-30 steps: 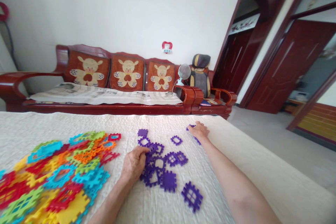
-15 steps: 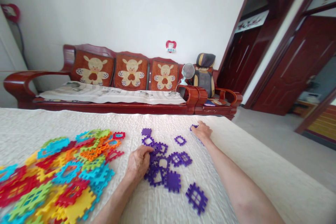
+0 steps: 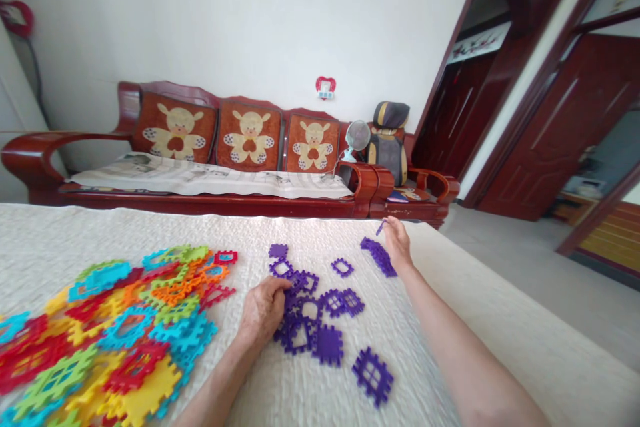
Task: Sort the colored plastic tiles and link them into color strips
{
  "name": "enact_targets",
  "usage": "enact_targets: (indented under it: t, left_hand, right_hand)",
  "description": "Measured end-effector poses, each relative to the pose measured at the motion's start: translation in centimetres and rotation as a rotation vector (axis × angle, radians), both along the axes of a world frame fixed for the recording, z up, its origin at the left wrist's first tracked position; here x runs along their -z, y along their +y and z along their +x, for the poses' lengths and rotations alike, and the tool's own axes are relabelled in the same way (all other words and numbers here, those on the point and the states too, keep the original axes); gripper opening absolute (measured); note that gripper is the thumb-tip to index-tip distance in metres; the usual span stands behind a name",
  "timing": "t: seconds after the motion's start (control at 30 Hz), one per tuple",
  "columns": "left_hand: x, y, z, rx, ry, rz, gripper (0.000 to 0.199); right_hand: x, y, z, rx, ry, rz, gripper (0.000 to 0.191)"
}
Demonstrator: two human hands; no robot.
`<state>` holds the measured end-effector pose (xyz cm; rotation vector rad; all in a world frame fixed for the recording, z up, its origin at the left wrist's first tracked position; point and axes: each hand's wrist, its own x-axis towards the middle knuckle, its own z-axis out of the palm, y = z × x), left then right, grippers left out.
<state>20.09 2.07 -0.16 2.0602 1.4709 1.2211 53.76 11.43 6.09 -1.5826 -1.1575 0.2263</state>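
My right hand point(image 3: 399, 245) is raised at the far right of the table, pinching a thin purple interlocking piece point(image 3: 381, 227) seen nearly edge-on. Just below it lies a stack of overlapping purple pieces point(image 3: 379, 256). My left hand point(image 3: 263, 310) is closed, its fingertips at the left edge of a loose purple pile point(image 3: 311, 309); what they grip, if anything, is hidden. Near the pile are a solid purple square point(image 3: 278, 251), a purple frame point(image 3: 342, 267) and a purple window piece point(image 3: 373, 375). Several have square teeth along their edges.
A heap of red, yellow, green, blue and orange toothed pieces point(image 3: 135, 327) covers the left of the table. Everything rests on a white textured cloth point(image 3: 450, 320). Beyond stand a wooden sofa point(image 3: 200, 203) with bear cushions and a small fan point(image 3: 357, 137).
My right hand has lifted slightly up and right with a purple piece in its fingers, uncovering the purple stack. My left hand has stayed in place.
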Motion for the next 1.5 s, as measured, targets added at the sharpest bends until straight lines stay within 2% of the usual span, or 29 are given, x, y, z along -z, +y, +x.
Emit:
enact_targets:
  t: [0.1, 0.17, 0.2, 0.27, 0.37, 0.43, 0.47, 0.5, 0.57, 0.6, 0.67, 0.73, 0.8, 0.87, 0.97, 1.07, 1.33, 1.5]
  left_hand:
    - [-0.3, 0.0, 0.0, -0.001, -0.003, -0.018, 0.03]
    - [-0.4, -0.1, 0.0, -0.001, 0.0, -0.029, 0.03]
    - [-0.4, 0.0, 0.0, -0.003, 0.002, -0.03, 0.03]
    - [-0.4, 0.0, -0.1, -0.007, 0.005, -0.026, 0.029]
    - [-0.2, 0.0, -0.1, -0.014, 0.005, -0.025, 0.029]
    - [-0.2, 0.0, -0.1, -0.016, 0.011, -0.029, 0.029]
    - [-0.2, 0.0, -0.1, -0.017, 0.016, -0.033, 0.029]
    - [-0.3, 0.0, -0.1, -0.019, 0.02, -0.038, 0.029]
    - [-0.4, -0.1, -0.1, -0.023, 0.023, -0.046, 0.029]
    - [-0.5, -0.1, -0.1, -0.026, 0.022, -0.048, 0.03]
    - [-0.6, -0.1, -0.1, -0.029, 0.022, -0.052, 0.03]
    - [-0.6, -0.1, -0.1, -0.026, 0.027, -0.052, 0.03]
    - [-0.5, -0.1, -0.2, -0.019, 0.033, -0.047, 0.03]
    - [-0.3, 0.1, -0.4, -0.018, 0.043, -0.038, 0.029]
    - [0.1, 0.3, -0.7, -0.023, 0.065, -0.026, 0.028]
    - [0.3, 0.6, -0.9, -0.038, 0.087, -0.028, 0.027]
    - [0.2, 0.6, -1.0, -0.042, 0.104, -0.029, 0.027]
    - [0.1, 0.4, -0.7, -0.04, 0.077, -0.032, 0.027]
  right_hand:
    - [-0.1, -1.6, 1.7, -0.214, 0.305, 0.009, 0.049]
    - [0.2, -3.2, 3.1, -0.316, 0.406, 0.012, 0.047]
    - [0.5, -4.2, 3.9, -0.319, 0.412, 0.008, 0.047]
    - [1.1, -6.2, 5.5, -0.191, 0.33, -0.048, 0.048]
    - [1.9, -9.3, 8.5, 0.169, 0.129, -0.137, 0.048]
    - [2.4, -11.2, 10.7, 0.309, 0.054, -0.156, 0.046]
    - [2.7, -12.0, 11.7, 0.436, -0.105, -0.221, 0.044]
    - [3.1, -12.7, 12.6, 0.495, -0.252, -0.287, 0.043]
    - [3.6, -13.4, 13.6, 0.612, -0.402, -0.393, 0.044]
    - [3.8, -13.4, 13.7, 0.641, -0.46, -0.398, 0.047]
    - [3.9, -12.6, 12.6, 0.611, -0.548, -0.328, 0.051]
    - [3.7, -11.1, 10.3, 0.409, -0.58, -0.252, 0.05]
    - [3.4, -9.3, 7.2, 0.234, -0.492, -0.316, 0.051]
    - [3.0, -7.5, 4.1, 0.175, -0.415, -0.416, 0.059]
    - [2.6, -5.6, 0.9, 0.184, -0.407, -0.471, 0.071]
    - [2.2, -4.4, -0.4, 0.223, -0.372, -0.517, 0.077]
    - [2.8, -3.2, -1.1, 0.271, -0.467, -0.568, 0.065]
    - [2.5, -2.4, -1.2, 0.265, -0.503, -0.607, 0.064]
